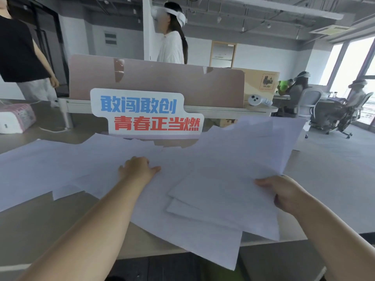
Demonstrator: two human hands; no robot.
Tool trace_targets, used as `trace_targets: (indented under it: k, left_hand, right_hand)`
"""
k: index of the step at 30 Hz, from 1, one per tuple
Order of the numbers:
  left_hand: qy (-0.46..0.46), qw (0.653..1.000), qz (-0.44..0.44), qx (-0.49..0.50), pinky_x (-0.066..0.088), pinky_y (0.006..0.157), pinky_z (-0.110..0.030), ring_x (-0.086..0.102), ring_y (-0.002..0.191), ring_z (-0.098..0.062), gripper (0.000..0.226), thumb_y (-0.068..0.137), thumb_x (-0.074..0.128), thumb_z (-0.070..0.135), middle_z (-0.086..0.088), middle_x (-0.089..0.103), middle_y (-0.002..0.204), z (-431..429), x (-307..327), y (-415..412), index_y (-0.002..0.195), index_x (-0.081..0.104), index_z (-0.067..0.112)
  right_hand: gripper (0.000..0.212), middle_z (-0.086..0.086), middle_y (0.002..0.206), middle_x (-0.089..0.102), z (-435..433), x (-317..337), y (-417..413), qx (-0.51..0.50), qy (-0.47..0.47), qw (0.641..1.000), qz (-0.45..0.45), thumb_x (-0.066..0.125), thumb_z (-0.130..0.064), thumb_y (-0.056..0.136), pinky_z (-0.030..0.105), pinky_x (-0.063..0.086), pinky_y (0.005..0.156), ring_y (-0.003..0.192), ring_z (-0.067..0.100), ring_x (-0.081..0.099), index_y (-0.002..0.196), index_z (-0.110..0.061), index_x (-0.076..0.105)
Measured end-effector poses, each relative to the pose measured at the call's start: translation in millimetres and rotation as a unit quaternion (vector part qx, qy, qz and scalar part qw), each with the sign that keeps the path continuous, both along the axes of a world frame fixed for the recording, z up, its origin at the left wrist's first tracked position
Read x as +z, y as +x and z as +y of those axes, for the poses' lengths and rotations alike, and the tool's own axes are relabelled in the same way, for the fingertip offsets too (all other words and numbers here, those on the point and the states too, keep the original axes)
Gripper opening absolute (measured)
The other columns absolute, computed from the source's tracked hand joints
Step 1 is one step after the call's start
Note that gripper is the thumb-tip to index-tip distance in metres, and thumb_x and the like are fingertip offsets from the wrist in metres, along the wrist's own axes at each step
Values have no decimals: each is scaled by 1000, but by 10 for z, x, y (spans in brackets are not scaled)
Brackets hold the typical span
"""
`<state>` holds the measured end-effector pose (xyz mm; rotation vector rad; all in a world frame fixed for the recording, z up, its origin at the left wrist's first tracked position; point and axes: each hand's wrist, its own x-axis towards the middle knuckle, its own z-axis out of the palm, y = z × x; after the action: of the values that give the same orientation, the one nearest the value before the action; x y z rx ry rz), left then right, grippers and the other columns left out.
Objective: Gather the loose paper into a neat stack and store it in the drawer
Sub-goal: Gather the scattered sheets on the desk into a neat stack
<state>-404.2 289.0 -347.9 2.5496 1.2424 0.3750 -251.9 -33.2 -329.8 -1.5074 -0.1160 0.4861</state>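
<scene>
Several loose white paper sheets (60, 165) lie spread across the desk (40, 226), overlapping at odd angles. My right hand (284, 193) grips a few sheets (233, 179) by their right edge, thumb on top, lifting them off the desk. My left hand (138, 169) rests palm down on the sheets in the middle, fingers curled at a sheet's far edge. One sheet (203, 244) hangs over the desk's near edge. No drawer is in view.
A white sign with blue and red characters (146, 112) stands at the desk's far edge before a brown divider (162, 84). People stand behind it and sit at the far right. A pink-and-white box (14, 118) sits at the left.
</scene>
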Motion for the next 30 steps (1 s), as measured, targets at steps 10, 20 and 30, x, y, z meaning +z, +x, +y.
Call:
trace_targets:
  k: [10, 20, 30]
  left_hand:
    - [-43, 969, 107, -220, 9, 120, -46, 15, 148, -24, 80, 80, 45, 73, 0, 16, 161, -137, 39, -31, 149, 27, 35]
    - [-49, 953, 116, -274, 0, 121, -43, 3, 150, -19, 79, 80, 43, 72, 3, 7, 163, -202, 52, 23, 149, 22, 41]
    - [-49, 959, 78, -268, 7, 121, -36, 12, 149, -15, 75, 87, 51, 60, 10, 16, 161, -160, 5, 110, 151, 26, 30]
  right_hand:
    - [37, 19, 107, 71, -309, -83, 120, 31, -16, 999, 7, 61, 3, 81, 45, 54, 79, 92, 36, 68, 118, -2, 63]
    - [21, 13, 91, 77, 138, 6, 216, 132, -85, 988, 0, 60, -6, 86, 34, 57, 68, 72, 27, 74, 106, -4, 68]
    - [19, 23, 92, 74, 189, -31, 175, 79, -121, 987, -65, 68, 4, 79, 32, 58, 54, 69, 33, 72, 97, 5, 70]
